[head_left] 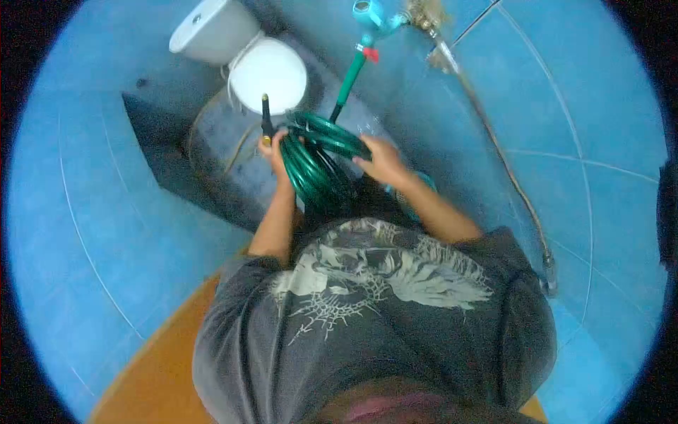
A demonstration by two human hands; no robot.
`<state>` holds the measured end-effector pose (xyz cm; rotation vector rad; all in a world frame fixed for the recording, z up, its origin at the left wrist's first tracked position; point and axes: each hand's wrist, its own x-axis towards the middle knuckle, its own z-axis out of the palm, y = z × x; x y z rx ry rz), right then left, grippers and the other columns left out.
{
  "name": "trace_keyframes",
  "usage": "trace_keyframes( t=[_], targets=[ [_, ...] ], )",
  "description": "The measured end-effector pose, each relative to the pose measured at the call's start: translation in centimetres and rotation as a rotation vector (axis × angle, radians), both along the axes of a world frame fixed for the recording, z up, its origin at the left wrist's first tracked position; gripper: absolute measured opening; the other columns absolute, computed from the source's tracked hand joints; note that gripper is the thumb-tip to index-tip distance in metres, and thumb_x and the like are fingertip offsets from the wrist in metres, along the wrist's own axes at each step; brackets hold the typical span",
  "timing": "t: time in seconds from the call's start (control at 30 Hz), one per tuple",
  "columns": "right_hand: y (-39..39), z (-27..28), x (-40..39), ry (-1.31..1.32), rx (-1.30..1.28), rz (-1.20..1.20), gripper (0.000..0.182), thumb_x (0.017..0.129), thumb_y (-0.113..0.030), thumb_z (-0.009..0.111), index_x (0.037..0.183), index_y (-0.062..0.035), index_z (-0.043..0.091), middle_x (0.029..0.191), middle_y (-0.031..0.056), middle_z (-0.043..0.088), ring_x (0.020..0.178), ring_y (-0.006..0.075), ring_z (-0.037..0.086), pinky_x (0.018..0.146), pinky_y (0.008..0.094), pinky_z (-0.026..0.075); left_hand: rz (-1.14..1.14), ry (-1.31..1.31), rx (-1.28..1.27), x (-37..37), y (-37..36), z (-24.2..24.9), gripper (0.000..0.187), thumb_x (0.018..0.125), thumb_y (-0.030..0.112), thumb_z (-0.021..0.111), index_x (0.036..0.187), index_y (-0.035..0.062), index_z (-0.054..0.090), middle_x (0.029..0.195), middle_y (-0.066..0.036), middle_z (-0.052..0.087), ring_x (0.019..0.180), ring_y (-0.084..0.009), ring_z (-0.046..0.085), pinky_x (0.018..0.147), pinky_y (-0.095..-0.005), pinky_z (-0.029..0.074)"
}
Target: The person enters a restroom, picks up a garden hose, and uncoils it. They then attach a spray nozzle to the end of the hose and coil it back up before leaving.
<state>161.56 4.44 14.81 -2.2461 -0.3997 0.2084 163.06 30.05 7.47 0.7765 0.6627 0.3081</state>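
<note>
A coiled green hose (304, 169) hangs between my two hands in front of my body. My left hand (274, 152) is closed round the left side of the coil, beside a black nozzle (266, 116) with a brass-coloured tip that points upward. My right hand (381, 161) grips the coil's right side, with the fingers curled over the loops. Behind the coil, a straight green length of hose (349, 81) runs up to a turquoise fitting (371, 21) with a red clamp (369, 52) just below it.
A white toilet (268, 74) stands beyond my left hand. On the right, a metal pipe (487, 127) runs down the blue tiled wall (607, 198). An orange surface (155, 353) lies at lower left, behind my arm.
</note>
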Motion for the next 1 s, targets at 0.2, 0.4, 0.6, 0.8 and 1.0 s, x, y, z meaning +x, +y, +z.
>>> trace_keyframes(
  t=[0.2,0.4,0.6,0.8,1.0],
  targets=[
    [1.1,-2.2,0.8,0.018,0.201,0.165,0.055,0.076,-0.021,0.078,0.121,0.0031,0.058,0.113,0.0250,0.062,0.106,0.0407,0.059,0.091,0.0442,0.046,-0.026,-0.087,0.192,-0.4,2.8,-3.5,0.037,0.087,0.007,0.065,0.114,0.0124,0.040,0.092,-0.012,0.058,0.076,-0.0237,0.064,0.064,-0.0386,0.059],
    [1.8,1.3,-1.2,0.151,0.247,0.197,0.062,0.077,-0.026,0.078,0.125,0.0044,0.054,0.111,0.0254,0.063,0.101,0.0387,0.062,0.086,0.0429,0.048,-0.156,-0.402,1.052,-0.2,1.8,-3.3,0.020,0.099,0.018,0.052,0.113,0.0032,0.053,0.096,-0.012,0.060,0.073,-0.0226,0.065,0.065,-0.0327,0.061],
    [4.7,-2.2,-1.6,0.033,0.288,0.004,0.061,0.080,-0.026,0.077,0.125,0.0065,0.051,0.109,0.0232,0.063,0.105,0.0326,0.062,0.092,0.0394,0.047,-0.085,-0.498,1.248,2.9,3.1,-8.2,0.026,0.092,0.014,0.064,0.114,0.0024,0.057,0.099,-0.011,0.062,0.080,-0.0202,0.064,0.072,-0.0277,0.056],
    [3.3,-3.5,3.0,-0.031,0.333,-0.186,0.048,0.084,-0.023,0.074,0.122,-0.0010,0.056,0.109,0.0153,0.066,0.101,0.0245,0.064,0.089,0.0366,0.049,0.129,-0.490,1.454,4.1,2.7,-9.7,0.034,0.081,0.002,0.077,0.109,0.0001,0.059,0.099,-0.009,0.062,0.086,-0.0167,0.061,0.077,-0.0289,0.051],
    [5.0,-2.5,5.8,0.601,0.958,0.182,0.034,0.094,-0.026,0.064,0.117,-0.0009,0.059,0.106,0.0109,0.066,0.090,0.0200,0.066,0.085,0.0333,0.052,-0.653,-0.253,0.200,2.2,1.1,-6.0,0.038,0.101,0.040,0.048,0.105,0.0046,0.063,0.089,-0.004,0.066,0.082,-0.0166,0.063,0.076,-0.0315,0.052]
  ],
)
